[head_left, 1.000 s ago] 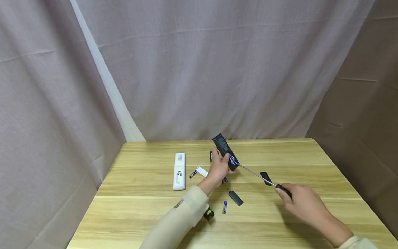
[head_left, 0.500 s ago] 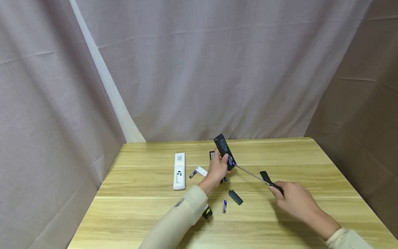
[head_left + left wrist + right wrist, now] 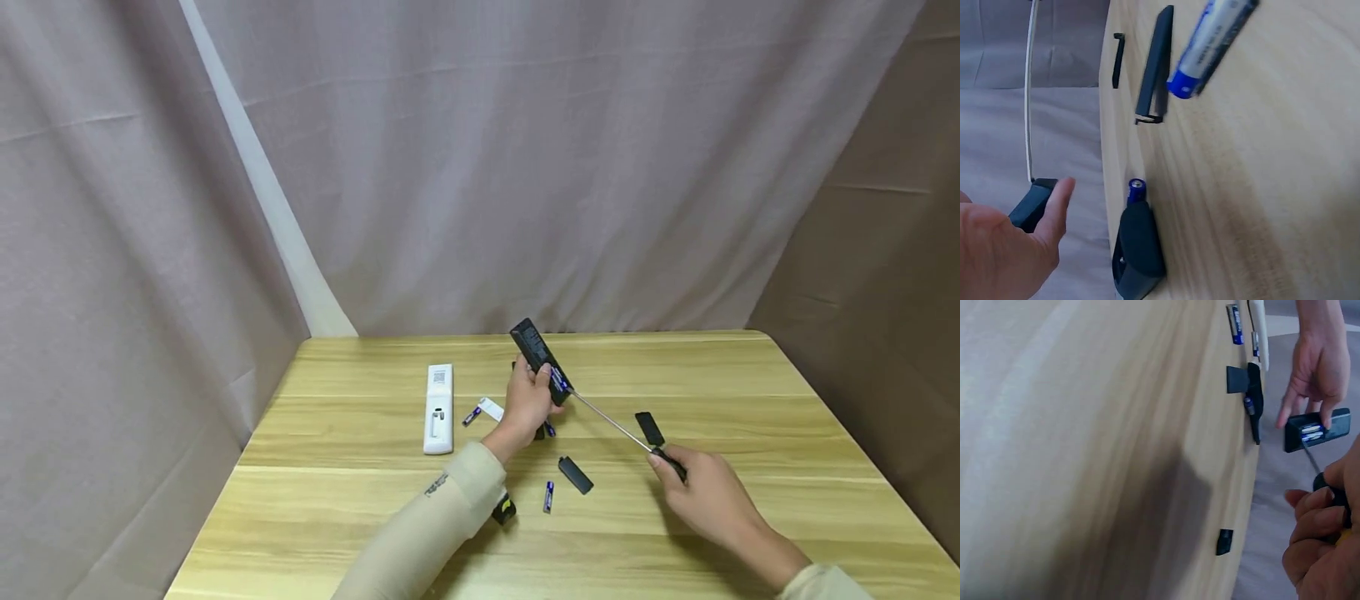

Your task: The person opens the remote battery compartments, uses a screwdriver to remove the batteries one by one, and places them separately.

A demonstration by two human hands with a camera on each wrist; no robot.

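My left hand [image 3: 525, 410] holds a black remote control [image 3: 531, 340] tilted above the table, back side toward me. Two blue-and-silver batteries [image 3: 1312, 432] lie in its uncovered compartment, and the left thumb is beside them. My right hand [image 3: 708, 492] grips the dark handle of a screwdriver [image 3: 611, 421]. Its long metal shaft reaches the lower end of the compartment, where the tip meets the batteries' ends; exact contact is too small to tell. In the left wrist view the remote's end [image 3: 1032, 203] shows beside the thumb, with the shaft rising from it.
A white remote [image 3: 438, 408] lies left, its compartment uncovered. Near it are a white cover [image 3: 491, 408] and a loose battery [image 3: 471, 417]. Another black remote [image 3: 1138, 250] lies partly behind my left hand. Black covers [image 3: 575, 475], a battery [image 3: 549, 497] and a black-yellow object [image 3: 504, 508] lie nearer.
My right hand and the screwdriver have shifted left, toward the remote. The left hand with the remote has moved slightly left. The head view has turned a little.
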